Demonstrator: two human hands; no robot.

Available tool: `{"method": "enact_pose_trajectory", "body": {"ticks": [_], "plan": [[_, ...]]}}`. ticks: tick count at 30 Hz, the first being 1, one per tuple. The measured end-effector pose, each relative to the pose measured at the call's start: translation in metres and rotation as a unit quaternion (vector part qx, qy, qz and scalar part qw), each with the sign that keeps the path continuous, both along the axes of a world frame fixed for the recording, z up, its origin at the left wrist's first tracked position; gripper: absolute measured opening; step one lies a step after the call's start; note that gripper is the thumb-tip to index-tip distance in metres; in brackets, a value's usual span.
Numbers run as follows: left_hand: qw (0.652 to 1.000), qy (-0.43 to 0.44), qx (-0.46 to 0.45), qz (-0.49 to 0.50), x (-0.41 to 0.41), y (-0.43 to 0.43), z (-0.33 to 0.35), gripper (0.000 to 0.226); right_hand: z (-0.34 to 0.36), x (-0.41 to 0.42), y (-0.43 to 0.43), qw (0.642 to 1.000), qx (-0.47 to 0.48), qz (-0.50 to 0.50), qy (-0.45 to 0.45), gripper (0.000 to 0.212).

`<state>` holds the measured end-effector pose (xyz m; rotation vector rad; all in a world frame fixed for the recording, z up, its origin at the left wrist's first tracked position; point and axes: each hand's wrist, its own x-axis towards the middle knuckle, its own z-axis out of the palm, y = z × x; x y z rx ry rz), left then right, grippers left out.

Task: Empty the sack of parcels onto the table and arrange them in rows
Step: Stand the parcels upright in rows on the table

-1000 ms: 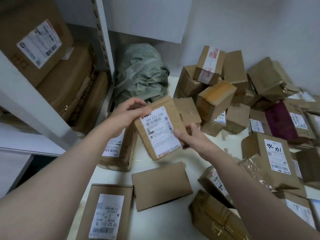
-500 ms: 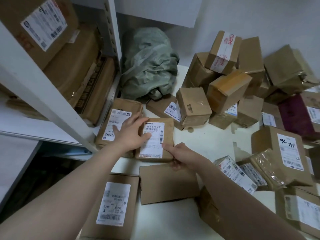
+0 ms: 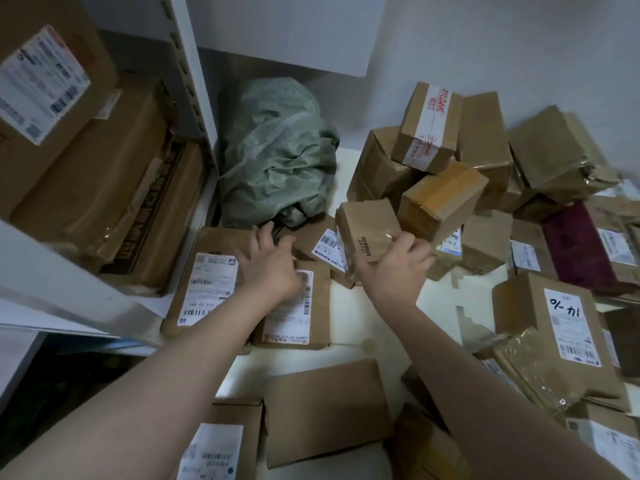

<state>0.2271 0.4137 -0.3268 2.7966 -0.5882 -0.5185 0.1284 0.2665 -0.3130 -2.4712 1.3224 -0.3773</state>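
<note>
The crumpled grey-green sack (image 3: 277,154) lies at the back of the white table (image 3: 349,334). My right hand (image 3: 398,268) grips a small brown box (image 3: 367,233) and holds it tilted above the table. Fingers spread, my left hand (image 3: 270,268) rests on a flat labelled parcel (image 3: 294,313). That parcel lies beside a larger labelled parcel (image 3: 204,282) at the table's left edge. Behind my hands lies another labelled parcel (image 3: 325,247). Two more parcels, a plain one (image 3: 325,410) and a labelled one (image 3: 221,445), lie in front.
A heap of brown boxes (image 3: 450,168) fills the back right of the table. A dark red parcel (image 3: 578,251) and a box marked by hand (image 3: 554,327) lie to the right. White shelving (image 3: 52,268) with large cartons (image 3: 100,181) stands on the left.
The flat labelled parcel went down onto the table beside the larger one. My right hand then left it and picked up the small brown box. My left hand stayed on the flat parcel.
</note>
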Motion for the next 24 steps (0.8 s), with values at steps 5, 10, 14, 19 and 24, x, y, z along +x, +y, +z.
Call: {"method": "enact_pose_trajectory", "body": {"ticks": [5, 10, 14, 19, 24], "plan": [[0.999, -0.020, -0.024, -0.037, 0.015, -0.037, -0.007, 0.060, -0.023, 0.022, -0.023, 0.991, 0.129, 0.010, 0.012, 0.077], [1.000, -0.012, 0.018, -0.009, 0.033, -0.052, -0.021, 0.047, -0.027, -0.021, -0.048, 0.924, 0.345, 0.090, -0.140, 0.050], [0.997, 0.025, 0.076, -0.008, 0.034, -0.062, -0.032, 0.043, -0.023, -0.063, -0.072, 0.824, 0.548, 0.005, -0.142, 0.031], [0.989, 0.004, 0.143, -0.047, 0.025, -0.068, -0.029, 0.040, -0.039, -0.081, -0.089, 0.886, 0.450, -0.106, -0.032, 0.032], [0.982, -0.017, 0.172, -0.081, 0.025, -0.066, -0.028, 0.046, -0.027, -0.063, -0.077, 0.952, 0.297, -0.072, -0.033, 0.064]]}}
